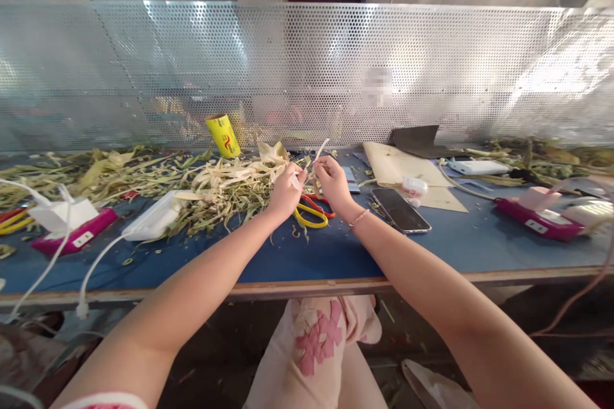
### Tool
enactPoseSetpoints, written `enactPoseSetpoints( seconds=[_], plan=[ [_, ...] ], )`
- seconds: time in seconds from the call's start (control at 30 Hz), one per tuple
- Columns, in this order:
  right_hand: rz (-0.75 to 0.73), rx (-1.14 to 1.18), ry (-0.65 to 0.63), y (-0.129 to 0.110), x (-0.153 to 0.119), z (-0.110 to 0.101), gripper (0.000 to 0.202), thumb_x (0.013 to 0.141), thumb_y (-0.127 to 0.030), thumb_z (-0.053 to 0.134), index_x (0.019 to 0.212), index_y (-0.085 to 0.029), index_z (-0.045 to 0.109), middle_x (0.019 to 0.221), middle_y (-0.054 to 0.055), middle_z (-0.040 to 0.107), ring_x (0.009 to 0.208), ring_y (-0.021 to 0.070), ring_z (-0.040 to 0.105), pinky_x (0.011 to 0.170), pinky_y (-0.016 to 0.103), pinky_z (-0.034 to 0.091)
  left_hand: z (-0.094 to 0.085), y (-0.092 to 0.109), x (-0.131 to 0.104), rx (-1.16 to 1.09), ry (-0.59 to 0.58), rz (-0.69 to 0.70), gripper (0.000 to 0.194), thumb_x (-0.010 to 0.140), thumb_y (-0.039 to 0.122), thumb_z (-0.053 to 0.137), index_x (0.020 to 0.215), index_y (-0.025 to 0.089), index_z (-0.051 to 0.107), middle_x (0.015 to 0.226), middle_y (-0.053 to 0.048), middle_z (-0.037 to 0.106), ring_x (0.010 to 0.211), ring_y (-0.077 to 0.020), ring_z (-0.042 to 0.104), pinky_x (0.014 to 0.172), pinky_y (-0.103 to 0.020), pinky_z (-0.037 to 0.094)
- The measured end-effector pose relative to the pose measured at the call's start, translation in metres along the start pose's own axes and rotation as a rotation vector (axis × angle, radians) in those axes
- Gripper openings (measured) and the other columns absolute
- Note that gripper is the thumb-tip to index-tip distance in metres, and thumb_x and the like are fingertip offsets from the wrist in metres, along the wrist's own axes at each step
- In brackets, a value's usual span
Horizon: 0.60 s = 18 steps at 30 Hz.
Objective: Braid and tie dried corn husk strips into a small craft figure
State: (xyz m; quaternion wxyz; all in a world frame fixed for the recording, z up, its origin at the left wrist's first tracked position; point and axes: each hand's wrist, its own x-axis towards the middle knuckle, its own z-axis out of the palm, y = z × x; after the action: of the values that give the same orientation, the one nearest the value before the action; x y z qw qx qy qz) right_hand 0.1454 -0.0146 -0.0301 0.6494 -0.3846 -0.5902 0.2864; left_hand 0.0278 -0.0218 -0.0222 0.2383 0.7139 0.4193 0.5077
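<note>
Both hands are raised close together over the middle of the blue table. My left hand (288,190) has its fingers pinched, with a small whitish piece at the fingertips that is too small to name. My right hand (332,184) is closed on a thin pale strip (322,149) that sticks up above its fingers. Beneath and between the hands lie scissors with yellow and red-orange handles (311,223). A heap of dried husks and leaves (218,192) spreads to the left of my left hand.
A yellow tube (223,136) stands at the back. Right of my hands lie a phone (401,209), an earphone case (415,186) and tan paper (398,166). Magenta power strips (74,238) with cables sit at both sides. A perforated metal screen (307,77) runs behind the table.
</note>
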Motion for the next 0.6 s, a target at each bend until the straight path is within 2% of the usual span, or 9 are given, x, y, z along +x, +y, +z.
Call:
enactPoseSetpoints(
  seconds=[0.13, 0.23, 0.43, 0.6],
  plan=[
    [0.018, 0.016, 0.062, 0.000, 0.001, 0.000, 0.012, 0.077, -0.032, 0.045, 0.073, -0.020, 0.046, 0.051, -0.007, 0.030, 0.046, 0.0067, 0.026, 0.044, 0.022, 0.020, 0.000, 0.008, -0.004, 0.009, -0.029, 0.056, 0.015, 0.080, 0.024, 0.044, 0.066, 0.020, 0.038, 0.050, 0.006, 0.039, 0.048, -0.0085, 0.042, 0.053, -0.023, 0.033],
    [0.037, 0.025, 0.085, -0.002, 0.000, 0.001, 0.012, 0.077, -0.032, 0.044, 0.072, -0.020, 0.045, 0.051, -0.007, 0.030, 0.046, 0.0070, 0.025, 0.044, 0.022, 0.020, 0.000, 0.008, -0.005, -0.012, -0.057, 0.036, 0.016, 0.080, 0.024, 0.043, 0.066, 0.020, 0.037, 0.049, 0.006, 0.040, 0.046, -0.0084, 0.041, 0.051, -0.023, 0.032],
    [0.003, -0.024, -0.012, 0.002, 0.002, 0.000, 0.012, 0.079, -0.032, 0.040, 0.073, -0.022, 0.039, 0.050, -0.008, 0.027, 0.044, 0.0078, 0.026, 0.045, 0.022, 0.022, 0.001, -0.007, 0.003, -0.085, 0.024, -0.084, 0.012, 0.081, 0.025, 0.041, 0.069, 0.020, 0.039, 0.047, 0.006, 0.040, 0.044, -0.0089, 0.042, 0.047, -0.022, 0.032],
    [-0.099, -0.236, -0.057, 0.006, 0.001, -0.003, 0.011, 0.080, -0.028, 0.035, 0.071, -0.022, 0.034, 0.052, -0.007, 0.035, 0.048, 0.0091, 0.034, 0.051, 0.022, 0.028, 0.000, -0.009, 0.003, -0.002, -0.012, 0.009, 0.008, 0.077, 0.018, 0.043, 0.071, 0.020, 0.039, 0.056, 0.004, 0.044, 0.052, -0.0097, 0.047, 0.052, -0.022, 0.035]
  ],
)
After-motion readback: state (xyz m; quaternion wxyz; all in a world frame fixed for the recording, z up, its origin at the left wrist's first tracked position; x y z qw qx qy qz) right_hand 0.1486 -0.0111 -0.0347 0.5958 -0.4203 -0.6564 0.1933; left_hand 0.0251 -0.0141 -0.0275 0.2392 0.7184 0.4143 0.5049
